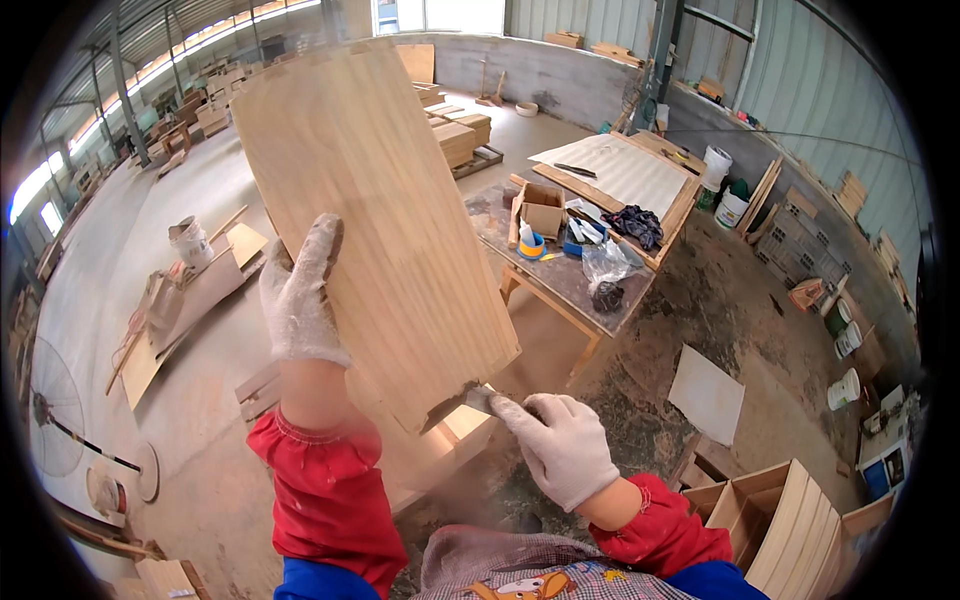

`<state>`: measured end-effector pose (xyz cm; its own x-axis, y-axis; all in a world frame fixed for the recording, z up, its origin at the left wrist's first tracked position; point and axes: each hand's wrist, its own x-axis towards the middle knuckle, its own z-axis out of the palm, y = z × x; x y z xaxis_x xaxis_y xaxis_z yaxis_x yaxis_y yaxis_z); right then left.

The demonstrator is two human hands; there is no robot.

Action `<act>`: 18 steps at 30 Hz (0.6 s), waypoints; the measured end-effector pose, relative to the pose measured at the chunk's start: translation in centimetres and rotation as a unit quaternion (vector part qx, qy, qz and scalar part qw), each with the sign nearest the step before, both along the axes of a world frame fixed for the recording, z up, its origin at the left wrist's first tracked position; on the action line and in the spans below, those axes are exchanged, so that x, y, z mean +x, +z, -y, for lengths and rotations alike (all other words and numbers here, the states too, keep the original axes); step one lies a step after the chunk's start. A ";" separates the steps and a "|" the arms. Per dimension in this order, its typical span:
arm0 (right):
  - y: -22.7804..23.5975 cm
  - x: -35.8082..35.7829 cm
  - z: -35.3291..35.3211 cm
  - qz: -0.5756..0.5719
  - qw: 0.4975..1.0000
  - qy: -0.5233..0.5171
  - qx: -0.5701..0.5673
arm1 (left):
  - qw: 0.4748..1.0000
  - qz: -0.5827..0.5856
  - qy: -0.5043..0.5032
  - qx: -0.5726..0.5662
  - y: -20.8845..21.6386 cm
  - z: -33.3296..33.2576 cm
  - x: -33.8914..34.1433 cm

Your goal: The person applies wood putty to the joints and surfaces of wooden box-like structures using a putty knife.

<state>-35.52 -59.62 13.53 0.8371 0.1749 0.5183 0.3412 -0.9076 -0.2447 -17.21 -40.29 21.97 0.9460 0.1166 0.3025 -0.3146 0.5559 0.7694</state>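
A large pale wooden panel (375,200) with visible grain is held up at a tilt in front of me. My left hand (303,300), in a white work glove, grips it by its left edge, with the thumb lying across the face. A putty knife (478,399) is in my gloved right hand (562,450), the index finger stretched along it. Its dark blade meets the panel's lower edge near the bottom corner. Below that corner, a light wooden piece (468,425) is partly hidden by the panel and my hand.
To the right stands a worktable (560,275) carrying a cardboard box (542,208), a blue tray, a plastic bag and a dark cloth. A wooden drawer frame (775,520) sits at lower right. Boards and a bucket (188,240) lie left, above a standing fan (60,410).
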 end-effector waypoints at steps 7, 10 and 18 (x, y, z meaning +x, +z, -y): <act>3.2 -2.0 -1.2 -0.190 0.981 -0.039 -0.022 | 1.000 -0.004 0.016 0.019 0.1 0.0 -0.2; 3.7 -1.9 -1.5 -0.162 0.986 -0.027 0.014 | 1.000 -0.003 0.014 0.016 0.3 0.2 -0.3; 2.6 -1.5 -1.3 -0.160 0.986 -0.027 0.042 | 0.999 -0.012 0.022 0.024 -0.1 -0.3 0.2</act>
